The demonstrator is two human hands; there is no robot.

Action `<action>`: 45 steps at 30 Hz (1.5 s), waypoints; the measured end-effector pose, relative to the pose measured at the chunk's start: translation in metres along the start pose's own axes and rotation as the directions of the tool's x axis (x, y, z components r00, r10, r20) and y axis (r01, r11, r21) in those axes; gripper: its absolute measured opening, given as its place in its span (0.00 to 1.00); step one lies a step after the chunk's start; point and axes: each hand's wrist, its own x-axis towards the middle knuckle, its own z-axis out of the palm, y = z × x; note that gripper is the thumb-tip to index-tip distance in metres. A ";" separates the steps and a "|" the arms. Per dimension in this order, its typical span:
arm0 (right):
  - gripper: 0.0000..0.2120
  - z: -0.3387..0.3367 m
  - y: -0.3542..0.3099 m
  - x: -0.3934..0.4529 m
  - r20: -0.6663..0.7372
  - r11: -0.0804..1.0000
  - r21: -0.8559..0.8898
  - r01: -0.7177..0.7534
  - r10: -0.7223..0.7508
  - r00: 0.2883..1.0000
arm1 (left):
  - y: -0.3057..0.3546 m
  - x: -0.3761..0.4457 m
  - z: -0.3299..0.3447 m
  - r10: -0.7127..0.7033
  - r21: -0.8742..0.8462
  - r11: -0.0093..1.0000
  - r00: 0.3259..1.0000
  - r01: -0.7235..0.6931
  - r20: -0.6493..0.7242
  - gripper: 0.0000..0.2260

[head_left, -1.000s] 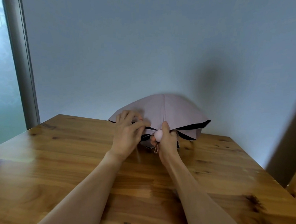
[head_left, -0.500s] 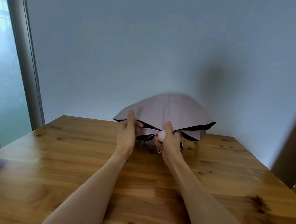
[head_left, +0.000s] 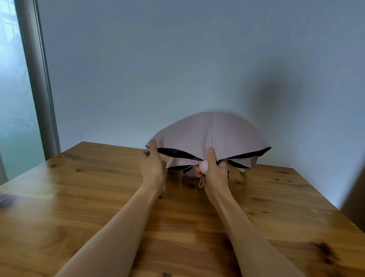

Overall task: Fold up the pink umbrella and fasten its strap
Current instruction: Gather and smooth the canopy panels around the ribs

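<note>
Both hands held the pink umbrella [head_left: 210, 133] above the surface [head_left: 86, 207].
The right hand [head_left: 214, 173] gripped its handle [head_left: 203, 167]; the left hand [head_left: 152, 164] pinched the canopy's left edge.

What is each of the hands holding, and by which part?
Right hand grips the umbrella by its rounded handle end. Left hand pinches the canopy's left edge.

Occlusions and blur around the umbrella [head_left: 209, 136].
Canopy is hiding the shaft and ribs; its top edge is blurring. Right hand [head_left: 214, 173] is covering most of the handle [head_left: 203, 167]. Left hand [head_left: 152, 164] fingertips are disappearing behind fabric. Both forearms are running off the bottom edge.
</note>
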 end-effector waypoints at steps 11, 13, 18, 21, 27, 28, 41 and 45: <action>0.06 0.004 0.001 -0.003 0.039 0.995 0.086 0.056 -0.059 0.997 | -0.003 0.046 -0.026 -0.265 -0.270 0.929 0.964 0.253 -0.008 0.09; 0.07 0.003 0.002 -0.002 0.018 0.996 0.073 0.047 -0.049 0.999 | -0.003 0.048 -0.030 -0.235 -0.299 0.934 0.966 0.195 -0.104 0.09; 0.05 0.000 0.003 0.001 0.004 0.996 0.072 0.057 -0.058 0.998 | -0.002 0.048 -0.028 -0.138 -0.228 0.967 0.986 0.115 -0.089 0.04; 0.06 -0.001 0.003 0.002 -0.001 0.995 0.086 0.046 -0.046 0.999 | -0.005 0.051 -0.029 -0.145 -0.178 0.977 0.974 0.114 -0.173 0.04; 0.06 -0.005 0.006 0.003 0.047 0.999 -0.005 0.050 -0.050 0.998 | -0.010 0.050 -0.017 0.165 0.434 0.900 0.954 -0.042 -0.249 0.16; 0.07 -0.006 0.007 0.003 0.053 0.999 -0.029 0.044 -0.043 0.998 | -0.007 0.050 -0.011 0.340 0.585 0.793 0.920 -0.169 -0.195 0.16; 0.04 -0.007 0.012 0.003 0.193 0.994 -0.112 0.009 0.013 0.981 | 0.083 0.049 0.103 0.038 0.631 0.496 0.741 -0.597 0.671 0.17; 0.08 -0.005 0.015 0.005 0.202 0.994 -0.111 0.002 0.021 0.979 | 0.093 0.049 0.113 0.024 0.608 0.559 0.744 -0.564 0.668 0.15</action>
